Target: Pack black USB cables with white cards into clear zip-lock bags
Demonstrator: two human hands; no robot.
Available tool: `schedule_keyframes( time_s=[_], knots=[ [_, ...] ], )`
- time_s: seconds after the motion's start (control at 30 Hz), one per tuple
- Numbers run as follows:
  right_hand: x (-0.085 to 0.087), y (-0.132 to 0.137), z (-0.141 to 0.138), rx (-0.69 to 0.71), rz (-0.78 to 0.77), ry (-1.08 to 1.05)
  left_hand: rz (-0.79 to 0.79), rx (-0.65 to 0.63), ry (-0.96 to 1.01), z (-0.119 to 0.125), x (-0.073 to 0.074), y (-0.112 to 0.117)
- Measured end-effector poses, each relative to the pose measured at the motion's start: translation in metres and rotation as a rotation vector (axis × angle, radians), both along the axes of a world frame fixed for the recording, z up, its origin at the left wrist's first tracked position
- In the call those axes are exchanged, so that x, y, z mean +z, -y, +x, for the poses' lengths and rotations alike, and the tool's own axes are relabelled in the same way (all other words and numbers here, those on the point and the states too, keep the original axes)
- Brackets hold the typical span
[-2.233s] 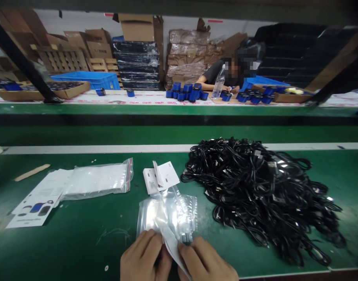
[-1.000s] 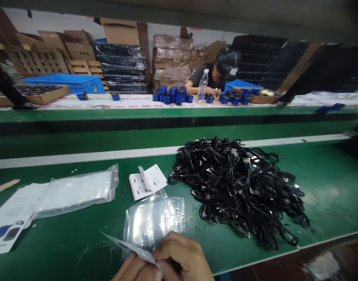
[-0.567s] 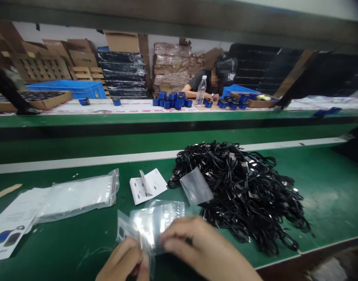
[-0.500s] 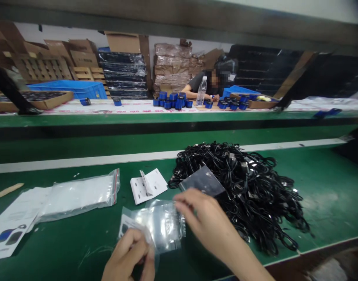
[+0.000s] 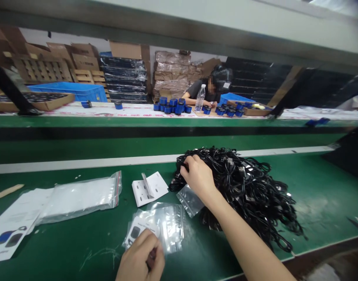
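My left hand (image 5: 142, 255) is closed at the lower middle, fingers curled at the near edge of a clear plastic bag with a printed leaflet (image 5: 142, 228) inside. Beside it lie more clear zip bags (image 5: 171, 226), flat on the green bench. My right hand (image 5: 198, 175) reaches onto the left part of a heap of black USB cables (image 5: 243, 191). Its fingers are bent round a cable there, the tips partly hidden. Under the right wrist a single clear bag (image 5: 190, 200) rests against the heap.
Folded leaflets (image 5: 149, 189) stand behind the bags. To the left are a packed zip bag (image 5: 82, 195), printed sheets (image 5: 11, 234) and a wooden stick (image 5: 7, 192). A raised shelf (image 5: 132, 119) ahead carries blue devices (image 5: 173, 105) and a bottle (image 5: 200, 97). A person sits beyond it.
My right hand has moved from the clear bags up and forward onto the cable heap. The bag by the heap has shifted nearer. My left hand has moved slightly right.
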State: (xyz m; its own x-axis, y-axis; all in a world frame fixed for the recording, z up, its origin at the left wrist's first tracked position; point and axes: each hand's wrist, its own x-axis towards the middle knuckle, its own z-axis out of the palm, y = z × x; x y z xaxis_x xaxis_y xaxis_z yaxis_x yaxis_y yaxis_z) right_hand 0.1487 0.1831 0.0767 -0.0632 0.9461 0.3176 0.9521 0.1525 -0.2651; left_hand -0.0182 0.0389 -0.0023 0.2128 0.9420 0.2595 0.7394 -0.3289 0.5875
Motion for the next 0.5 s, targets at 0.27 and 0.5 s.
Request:
schedule_keyframes(
  time_s=[0.27, 0.5],
  knots=[
    [-0.001, 0.096, 0.006, 0.524, -0.43, -0.627, -0.082, 0.001, -0.054, -0.004, 0.009, -0.002],
    [-0.055, 0.144, 0.01, 0.419, -0.434, -0.303, -0.176, -0.003, 0.0, -0.003, 0.009, 0.001]
  ],
)
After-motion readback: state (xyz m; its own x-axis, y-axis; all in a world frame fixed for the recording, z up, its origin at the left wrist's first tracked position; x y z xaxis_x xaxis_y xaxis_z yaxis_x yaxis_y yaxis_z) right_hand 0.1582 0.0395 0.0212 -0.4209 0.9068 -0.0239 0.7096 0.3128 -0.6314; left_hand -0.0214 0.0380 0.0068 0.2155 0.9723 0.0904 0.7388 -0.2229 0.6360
